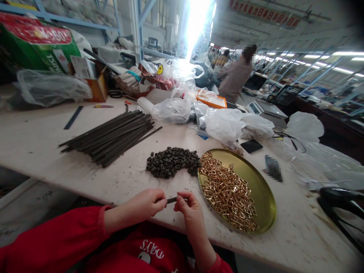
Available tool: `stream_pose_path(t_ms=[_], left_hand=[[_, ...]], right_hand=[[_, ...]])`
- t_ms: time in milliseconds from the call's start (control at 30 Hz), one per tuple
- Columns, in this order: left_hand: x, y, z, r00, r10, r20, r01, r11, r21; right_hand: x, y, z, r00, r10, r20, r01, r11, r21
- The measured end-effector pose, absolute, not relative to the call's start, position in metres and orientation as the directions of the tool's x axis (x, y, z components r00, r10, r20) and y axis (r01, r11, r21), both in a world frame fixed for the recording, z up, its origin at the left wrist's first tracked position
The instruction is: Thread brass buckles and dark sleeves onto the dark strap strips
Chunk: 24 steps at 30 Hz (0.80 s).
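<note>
Between my two hands, at the near edge of the table, a thin dark strip [171, 200] is stretched. My left hand [150, 204] is closed around one part of it. My right hand [188, 206] pinches its other end between thumb and fingers; whether anything else is in that pinch I cannot tell. Just beyond my hands lies a heap of small dark loops [170, 162]. To the right, a round gold tray [263, 206] holds a spread of small gold-coloured rectangular metal rings [227, 189]. Farther left rests a bundle of long dark strips [113, 136].
Clear plastic bags [222, 123] and an orange-edged box [212, 99] crowd the back of the table. A scale [267, 112] stands at back right, and a black flat square [251, 146] lies beyond the tray. Another person [236, 77] is in the background.
</note>
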<state>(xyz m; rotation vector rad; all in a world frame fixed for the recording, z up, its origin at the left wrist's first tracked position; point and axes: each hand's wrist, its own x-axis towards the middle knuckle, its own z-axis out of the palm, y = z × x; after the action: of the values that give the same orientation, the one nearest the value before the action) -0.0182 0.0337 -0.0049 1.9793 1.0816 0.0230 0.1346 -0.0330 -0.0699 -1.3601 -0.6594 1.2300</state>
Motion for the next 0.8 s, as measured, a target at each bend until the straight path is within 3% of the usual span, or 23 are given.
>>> stream_pose_path(t_ms=[133, 333, 500, 600, 667, 800], left_hand=[[-0.011, 0.027, -0.009, 0.615, 0.741, -0.269, 0.668, -0.309, 0.677], [-0.004, 0.025, -0.009, 0.696, 0.681, -0.23, 0.61, -0.39, 0.69], [-0.011, 0.042, 0.008, 0.732, 0.505, -0.458, 0.623, -0.221, 0.751], [-0.012, 0.047, 0.008, 0.74, 0.544, -0.395, 0.59, -0.243, 0.77], [-0.011, 0.044, 0.001, 0.753, 0.539, -0.377, 0.557, -0.216, 0.802], [-0.007, 0.036, -0.015, 0.702, 0.506, -0.501, 0.538, 0.085, 0.839]], right_hand=[[0.133, -0.037, -0.068, 0.273, 0.915, -0.297, -0.305, -0.21, -0.929], [0.131, -0.041, -0.064, 0.18, 0.935, -0.304, -0.431, -0.203, -0.879], [0.149, -0.036, -0.055, 0.241, 0.898, -0.368, -0.591, -0.165, -0.79], [0.146, -0.031, -0.052, 0.21, 0.917, -0.339, -0.638, -0.134, -0.759], [0.136, -0.029, -0.054, 0.186, 0.934, -0.304, -0.61, -0.133, -0.781], [0.121, -0.029, -0.06, 0.23, 0.95, -0.209, -0.429, -0.094, -0.898]])
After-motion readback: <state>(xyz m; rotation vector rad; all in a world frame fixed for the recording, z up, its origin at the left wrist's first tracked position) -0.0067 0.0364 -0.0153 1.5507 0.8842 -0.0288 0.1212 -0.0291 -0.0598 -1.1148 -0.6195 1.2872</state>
